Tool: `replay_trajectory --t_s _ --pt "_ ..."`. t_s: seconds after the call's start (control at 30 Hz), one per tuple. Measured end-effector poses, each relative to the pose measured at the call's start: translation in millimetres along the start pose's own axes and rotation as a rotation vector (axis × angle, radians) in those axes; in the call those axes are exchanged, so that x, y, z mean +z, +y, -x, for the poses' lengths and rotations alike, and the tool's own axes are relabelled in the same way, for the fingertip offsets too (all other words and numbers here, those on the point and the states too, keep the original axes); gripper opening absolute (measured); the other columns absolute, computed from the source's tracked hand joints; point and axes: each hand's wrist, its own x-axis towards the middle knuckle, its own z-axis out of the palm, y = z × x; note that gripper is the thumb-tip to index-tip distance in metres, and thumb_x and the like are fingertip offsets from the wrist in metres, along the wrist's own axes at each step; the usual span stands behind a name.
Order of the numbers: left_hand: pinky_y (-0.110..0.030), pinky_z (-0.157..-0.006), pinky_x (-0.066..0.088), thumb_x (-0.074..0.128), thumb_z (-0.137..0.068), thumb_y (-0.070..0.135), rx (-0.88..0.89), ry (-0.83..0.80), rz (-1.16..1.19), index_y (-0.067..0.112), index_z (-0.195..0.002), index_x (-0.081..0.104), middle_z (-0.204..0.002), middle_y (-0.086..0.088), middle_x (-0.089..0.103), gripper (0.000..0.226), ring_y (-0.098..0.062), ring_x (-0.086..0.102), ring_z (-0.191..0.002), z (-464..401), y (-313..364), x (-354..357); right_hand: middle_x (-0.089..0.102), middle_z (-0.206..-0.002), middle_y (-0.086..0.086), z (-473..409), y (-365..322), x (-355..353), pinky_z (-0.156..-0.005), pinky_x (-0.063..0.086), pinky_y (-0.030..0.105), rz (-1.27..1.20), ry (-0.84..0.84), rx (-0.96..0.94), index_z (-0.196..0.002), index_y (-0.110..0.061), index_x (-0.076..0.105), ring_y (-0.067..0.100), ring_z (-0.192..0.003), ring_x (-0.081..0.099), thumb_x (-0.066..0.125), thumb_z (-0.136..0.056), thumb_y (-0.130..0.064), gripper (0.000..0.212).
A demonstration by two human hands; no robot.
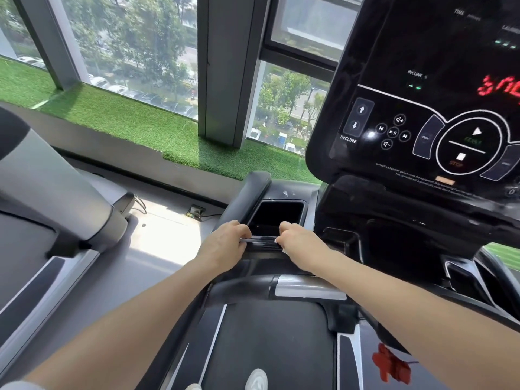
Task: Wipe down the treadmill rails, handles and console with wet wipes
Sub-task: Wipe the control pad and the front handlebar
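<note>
Both hands, left hand and right hand, grip a thin dark strip.

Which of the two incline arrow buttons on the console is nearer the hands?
The down arrow, the lower of the pair, just above the INCLINE label; the up arrow sits higher on the console.

two bare hands: left, right | one glossy black treadmill console | one rectangular black storage pocket | one red plastic safety clip | one neighbouring grey treadmill

console: black, lit, upright right | front handle: black-silver, horizontal, below tray
</note>
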Motion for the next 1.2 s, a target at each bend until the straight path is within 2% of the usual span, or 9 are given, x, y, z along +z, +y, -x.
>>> replay_trajectory --t_s 0.47,0.57,0.63,0.7,0.83,1.0,1.07,1.13,1.2 --pt "-0.034 -0.084 0.047 0.053 -0.091 0.015 -0.112 0.038 0.042 0.021 -0.107 0.063 -0.107 0.003 0.057 0.02 -0.021 0.056 -0.098 11 -26 -12 0.033 -0.095 0.002 -41 -41 2 -0.07 0.033 0.03 -0.108 -0.002 -0.111 -0.081 -0.011 0.056 0.021 -0.089 0.038 0.05 -0.084 0.008 0.02" --pt "-0.035 -0.082 0.048 0.054 -0.091 0.014 -0.139 0.05 0.052 0.02 -0.105 0.064 -0.105 0.001 0.058 0.018 -0.023 0.057 -0.094 12 -28 -15 0.043 -0.096 0.003 -52 -44 7 -0.074 0.043 0.031 -0.206 0.0 -0.128 -0.077 -0.014 0.059 0.022 -0.088 0.045 0.055 -0.086 0.002 0.019" --pt "-0.035 -0.083 0.048 0.054 -0.091 0.013 -0.157 0.051 0.066 0.019 -0.105 0.064 -0.104 0.001 0.058 0.018 -0.022 0.057 -0.094 13 -31 -16 0.057 -0.107 0.001 -55 -42 5 -0.086 0.048 0.029 -0.419 -0.012 -0.07 -0.101 -0.014 0.07 0.018 -0.097 0.055 0.058 -0.087 0.0 0.023" --pt "-0.032 -0.084 0.047 0.054 -0.091 0.012 -0.159 0.068 0.115 0.016 -0.104 0.066 -0.101 0.002 0.059 0.018 -0.02 0.058 -0.094 12 -31 -17 0.065 -0.105 0.001 -51 -36 -1 -0.087 0.048 0.023 -0.728 -0.05 -0.011 -0.108 -0.013 0.07 0.012 -0.096 0.059 0.058 -0.087 0.0 0.027" --pt "-0.011 -0.074 0.043 0.054 -0.095 0.018 -0.181 0.113 0.423 0.017 -0.1 0.067 -0.09 0.006 0.064 0.014 -0.01 0.059 -0.084 -2 -14 -25 0.062 -0.083 0.005 -38 -18 -14 -0.078 0.046 0.026 -1.206 0.029 0.065 -0.088 -0.007 0.067 0.014 -0.077 0.055 0.064 -0.081 0.003 0.012" --pt "-0.027 -0.077 0.049 0.057 -0.094 0.015 -0.261 -0.035 0.842 0.018 -0.095 0.063 -0.089 0.0 0.065 0.006 -0.013 0.058 -0.079 -27 18 -20 0.051 -0.079 0.008 -35 6 -29 -0.068 0.056 0.022 -1.777 0.071 0.238 -0.079 -0.005 0.053 0.016 -0.072 0.056 0.055 -0.089 0.009 0.017" --pt "-0.022 -0.074 0.051 0.055 -0.095 0.011 -0.318 -0.02 0.944 0.015 -0.088 0.058 -0.085 0.001 0.06 0.008 -0.01 0.056 -0.077 -38 27 -15 0.053 -0.084 0.007 -34 13 -31 -0.073 0.055 0.022 -1.704 0.103 0.271 -0.083 -0.006 0.055 0.016 -0.078 0.056 0.054 -0.093 0.0 0.011" --pt "-0.023 -0.073 0.053 0.054 -0.095 0.013 -0.409 0.006 0.964 0.011 -0.088 0.056 -0.085 -0.002 0.059 0.008 -0.011 0.056 -0.079 -51 31 -9 0.057 -0.095 0.005 -31 21 -29 -0.084 0.049 0.027 -1.22 0.25 0.276 -0.095 -0.01 0.058 0.017 -0.09 0.056 0.055 -0.095 -0.014 0.005" --pt "-0.034 -0.079 0.054 0.055 -0.095 0.015 -0.486 0.03 0.859 0.012 -0.085 0.055 -0.083 -0.003 0.059 0.01 -0.014 0.057 -0.078 -65 32 -2 0.056 -0.112 0.005 -28 28 -23 -0.094 0.042 0.03 -0.774 0.429 0.173 -0.112 -0.009 0.057 0.018 -0.106 0.052 0.055 -0.094 -0.018 0.02"
